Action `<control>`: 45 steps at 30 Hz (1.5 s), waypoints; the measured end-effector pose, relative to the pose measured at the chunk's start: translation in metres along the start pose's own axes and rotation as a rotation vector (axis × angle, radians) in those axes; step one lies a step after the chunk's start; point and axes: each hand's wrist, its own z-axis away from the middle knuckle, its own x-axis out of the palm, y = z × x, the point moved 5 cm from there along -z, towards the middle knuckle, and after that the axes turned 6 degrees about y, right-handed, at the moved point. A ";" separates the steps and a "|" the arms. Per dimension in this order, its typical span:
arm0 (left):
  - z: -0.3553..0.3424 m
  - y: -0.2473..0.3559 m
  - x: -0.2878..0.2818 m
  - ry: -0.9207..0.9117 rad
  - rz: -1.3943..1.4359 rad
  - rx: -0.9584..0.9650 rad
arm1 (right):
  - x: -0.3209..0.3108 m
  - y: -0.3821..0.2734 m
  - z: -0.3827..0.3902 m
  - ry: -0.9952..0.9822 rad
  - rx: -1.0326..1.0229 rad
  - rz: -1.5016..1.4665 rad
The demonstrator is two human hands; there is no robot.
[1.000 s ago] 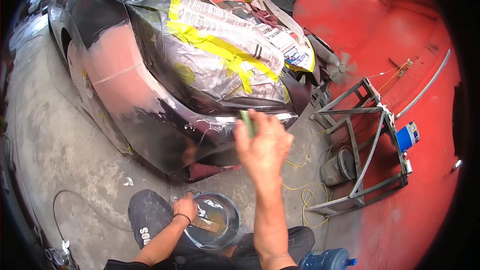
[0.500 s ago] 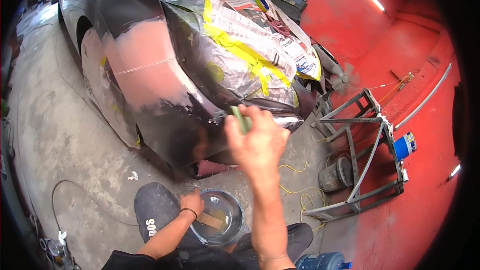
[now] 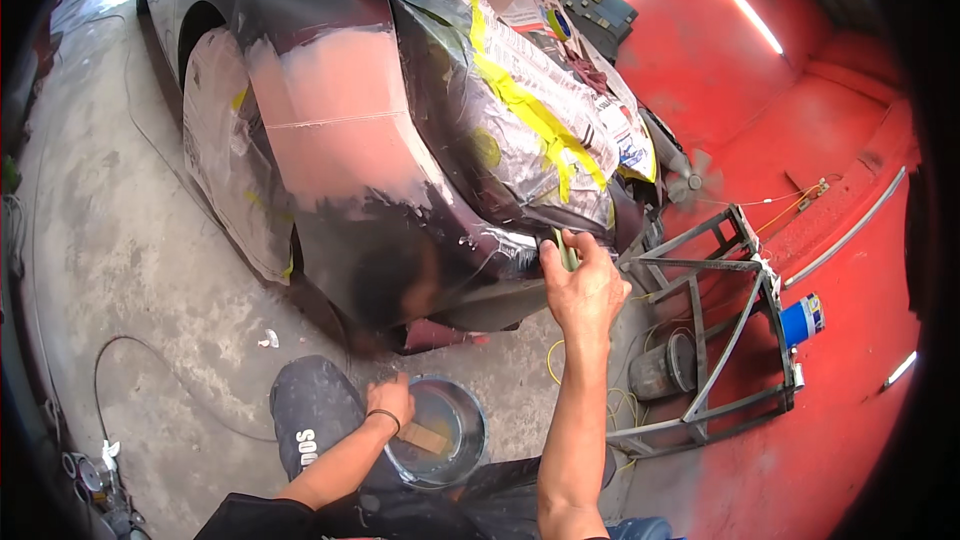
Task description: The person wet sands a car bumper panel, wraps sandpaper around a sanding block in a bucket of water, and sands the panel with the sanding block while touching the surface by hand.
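A: Sanding block (image 3: 565,248), small and greenish, location?

B: Pinched in the right hand (image 3: 585,290), fingers closed around it. It is pressed against the lower front edge of the car body (image 3: 330,130), just below the masked area.

A: Start at the left. What lies there?

B: Grey concrete floor (image 3: 120,240). A thin dark cable (image 3: 150,380) curves across it near the lower left corner. A small white scrap (image 3: 268,339) lies on the floor beside the car's lower edge.

A: Car condition?

B: The front panel shows a large pinkish patch above dark, glossy paint. The wheel (image 3: 225,170) is wrapped in clear film. Silvery masking sheet (image 3: 520,130) with a yellow tape strip (image 3: 525,105) covers the section toward the right.

A: Left hand?

B: The left hand (image 3: 392,402), black band on the wrist, rests on the near rim of a round metal bucket (image 3: 445,435) on the floor. The fingers are curled; whether they grip anything cannot be told. A tan rectangular piece (image 3: 425,438) lies inside the bucket, just beside the hand.

A: Right side?

B: A grey metal frame stand (image 3: 730,340) sits on the red floor (image 3: 830,420). A dark round can (image 3: 660,368) stands inside the frame. A blue can (image 3: 803,320) rests at its right edge.
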 end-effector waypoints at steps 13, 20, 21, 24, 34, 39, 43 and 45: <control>-0.005 -0.007 0.003 -0.053 -0.065 -0.065 | -0.003 -0.044 0.018 0.008 -0.273 -0.200; -0.005 -0.005 -0.003 0.009 -0.030 -0.049 | 0.009 0.061 -0.026 -0.329 -0.328 -0.820; -0.005 -0.005 -0.002 0.008 -0.046 -0.037 | 0.014 0.065 -0.028 -0.346 -0.401 -0.784; -0.003 -0.003 -0.003 0.073 -0.073 -0.026 | 0.019 0.066 -0.030 -0.343 -0.528 -0.744; 0.001 0.004 -0.008 0.064 -0.050 -0.042 | 0.018 0.079 -0.025 -0.337 -0.408 -0.778; 0.005 -0.005 -0.008 0.027 -0.011 -0.082 | -0.002 0.014 0.001 -0.308 -0.047 -0.732; 0.002 0.002 -0.002 -0.005 0.014 -0.073 | -0.001 0.034 -0.008 -0.107 0.104 -0.403; 0.001 -0.004 0.002 0.106 0.031 -0.031 | -0.003 0.015 -0.006 -0.067 -0.005 -0.056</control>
